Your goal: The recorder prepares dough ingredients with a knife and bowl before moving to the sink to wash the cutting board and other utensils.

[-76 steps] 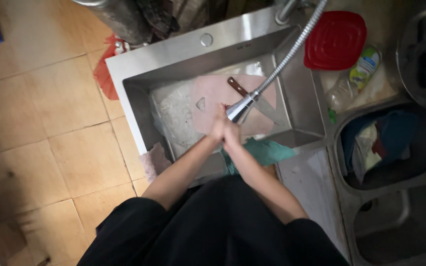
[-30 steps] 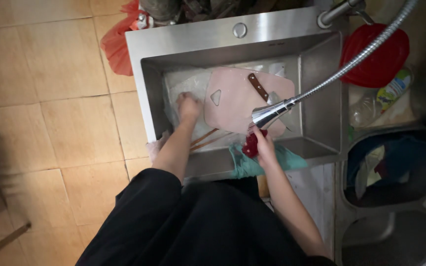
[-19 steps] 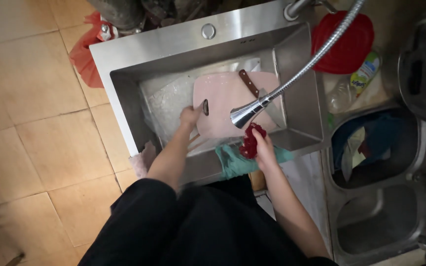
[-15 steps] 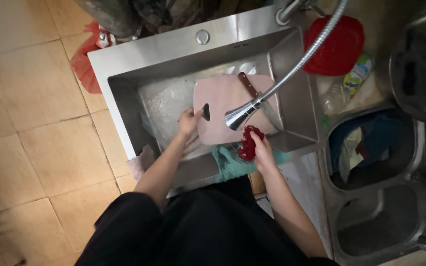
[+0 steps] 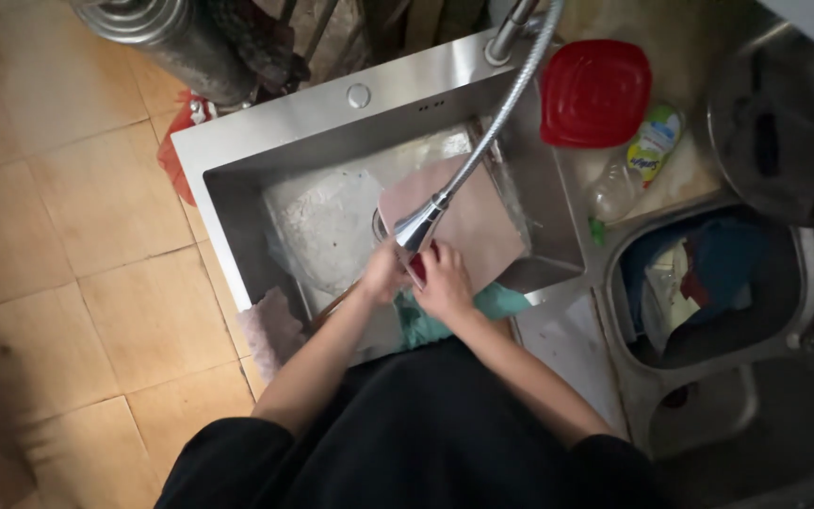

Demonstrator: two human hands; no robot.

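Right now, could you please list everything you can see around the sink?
sink: one, steel, centre
cutting board: one, pinkish, in sink
spray hose: one, metal, hanging over board
red thing: one, between the hands, kind unclear
teal cloth: one, sink's front edge
lid: one, red, counter
soap bottle: one, clear, beside lid
basin: one, right, holding cloths
left hand: on board
right hand: by red thing

Left hand (image 5: 381,275): touching the pink cutting board (image 5: 468,221), under the spray head (image 5: 416,228).
Right hand (image 5: 445,283): closed on a small red thing (image 5: 420,267).
Sink (image 5: 275,137): steel.
Counter: red lid (image 5: 594,92), dish soap bottle (image 5: 635,160).
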